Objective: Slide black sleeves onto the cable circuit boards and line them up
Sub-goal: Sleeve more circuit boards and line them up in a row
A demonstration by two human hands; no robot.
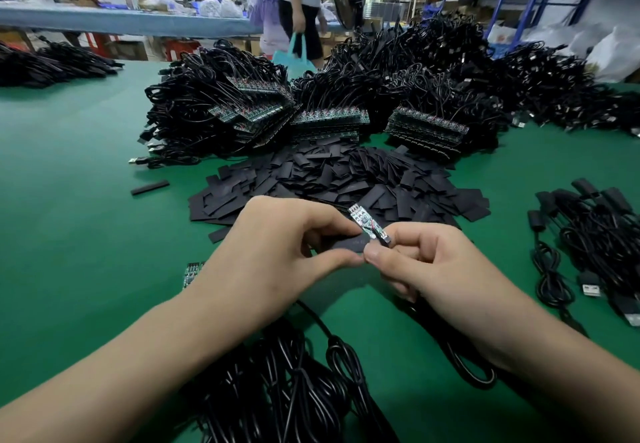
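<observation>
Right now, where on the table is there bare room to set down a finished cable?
Widest bare mat lies left, between the far-left cable pile, the big cable heap and the left hand; only one stray sleeve there. A narrower strip runs between the sleeve pile and the right-side cables. Centre and near edge are crowded.
</observation>
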